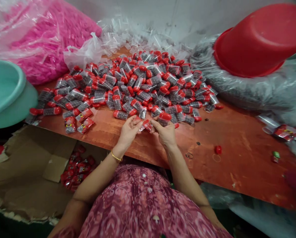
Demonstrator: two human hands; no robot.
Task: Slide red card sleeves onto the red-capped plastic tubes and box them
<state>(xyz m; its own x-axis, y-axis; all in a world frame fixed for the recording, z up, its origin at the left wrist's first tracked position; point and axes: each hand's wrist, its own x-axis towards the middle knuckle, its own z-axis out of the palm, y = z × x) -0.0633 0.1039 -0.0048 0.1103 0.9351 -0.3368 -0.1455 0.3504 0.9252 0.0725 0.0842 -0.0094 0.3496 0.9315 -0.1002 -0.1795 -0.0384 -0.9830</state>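
Observation:
Near the table's front edge, my left hand (pixel 128 131) pinches one side of a small red printed plastic packet (pixel 147 125). The thumb and fingers of my right hand (pixel 167 135) close on its other side. A clear container with a red cap (pixel 164 117) shows at my right fingers; it seems tucked in that hand, though the fingers partly hide it. Just beyond both hands spreads a heap of clear, red-capped containers (pixel 143 86) with dark contents. Left of my hands lie several red printed packets (pixel 85 125) with containers inside.
An open cardboard box (pixel 21 178) below the table edge holds more red packets (pixel 75 170). Around the table (pixel 242 158) are a green basin (pixel 19 86), a bag of pink pieces (pixel 46 39), clear empty tubes (pixel 123 33) and a red bucket (pixel 257 39) on a grey bag (pixel 257 94).

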